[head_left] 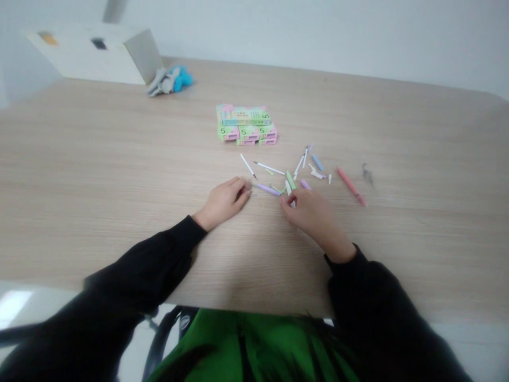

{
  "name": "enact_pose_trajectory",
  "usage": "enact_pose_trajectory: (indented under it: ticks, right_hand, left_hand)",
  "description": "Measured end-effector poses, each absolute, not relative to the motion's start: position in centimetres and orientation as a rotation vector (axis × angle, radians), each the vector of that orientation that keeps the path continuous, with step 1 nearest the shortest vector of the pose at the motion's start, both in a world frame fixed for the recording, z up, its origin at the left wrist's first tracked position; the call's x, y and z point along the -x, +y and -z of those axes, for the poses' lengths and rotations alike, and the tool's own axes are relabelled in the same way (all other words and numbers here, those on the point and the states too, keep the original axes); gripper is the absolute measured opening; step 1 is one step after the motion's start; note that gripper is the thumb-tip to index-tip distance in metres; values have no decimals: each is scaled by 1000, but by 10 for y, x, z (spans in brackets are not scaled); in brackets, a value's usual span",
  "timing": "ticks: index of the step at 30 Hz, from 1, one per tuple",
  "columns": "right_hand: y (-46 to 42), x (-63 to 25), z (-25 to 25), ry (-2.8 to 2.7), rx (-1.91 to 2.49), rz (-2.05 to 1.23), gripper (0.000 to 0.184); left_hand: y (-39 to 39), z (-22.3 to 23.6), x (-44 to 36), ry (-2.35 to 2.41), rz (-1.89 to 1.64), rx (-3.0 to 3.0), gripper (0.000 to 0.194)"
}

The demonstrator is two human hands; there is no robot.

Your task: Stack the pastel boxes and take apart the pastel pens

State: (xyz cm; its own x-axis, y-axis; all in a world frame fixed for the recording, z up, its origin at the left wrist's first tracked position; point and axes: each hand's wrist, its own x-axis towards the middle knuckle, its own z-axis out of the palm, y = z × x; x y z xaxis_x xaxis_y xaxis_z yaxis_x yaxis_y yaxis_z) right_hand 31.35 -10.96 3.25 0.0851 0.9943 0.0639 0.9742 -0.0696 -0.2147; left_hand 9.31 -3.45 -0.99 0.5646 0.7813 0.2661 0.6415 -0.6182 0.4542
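Observation:
My left hand (226, 201) rests on the table with its fingers curled together, just left of a purple pen barrel (269, 189). What its fingertips hold, if anything, is too small to make out. My right hand (312, 215) is closed in a pinch at the right end of that barrel. A green pen part (290, 180) and a white pen part (288, 187) lie against its fingers, which partly cover them. A small green clip-like piece (282, 190) sits between the hands. Beyond them are white ink refills (269, 167) with dark tips.
Farther back stand stacked green and pink boxes (247, 131). To the right lie a blue pen part (317, 162), small white pieces (316, 173), a red pen (351, 186) and a blurred grey item (367, 173). A white box (99, 58) and blue-grey cloth-like bundle (170, 80) are at back left.

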Motion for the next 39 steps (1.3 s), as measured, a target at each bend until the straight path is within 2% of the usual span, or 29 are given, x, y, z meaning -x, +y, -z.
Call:
enact_pose_trajectory:
  ticks: [6, 15, 23, 28, 32, 39]
  right_hand:
    - [-109, -308, -29, -2092, 2170, -113, 35]
    - [-112, -306, -32, -2021, 1978, -325, 25]
    - [-112, -291, -26, -2123, 1857, -422, 22]
    - [-107, -296, -10, -2198, 1552, -523, 28]
    - [-108, -293, -9, -2163, 1462, -580, 23]
    - [-112, -287, -19, -2276, 1421, -455, 18]
  left_hand:
    - [-35, 10, -93, 1173, -638, -2511, 20]
    - [-35, 5, -93, 1144, -811, -2314, 15]
    - [-34, 4, -84, 1150, -803, -2327, 18]
    - [-37, -1, -80, 1022, -762, -2310, 23]
    - [-42, -3, -79, 822, -692, -2300, 28]
    - [-51, 0, -83, 613, -639, -2372, 28]
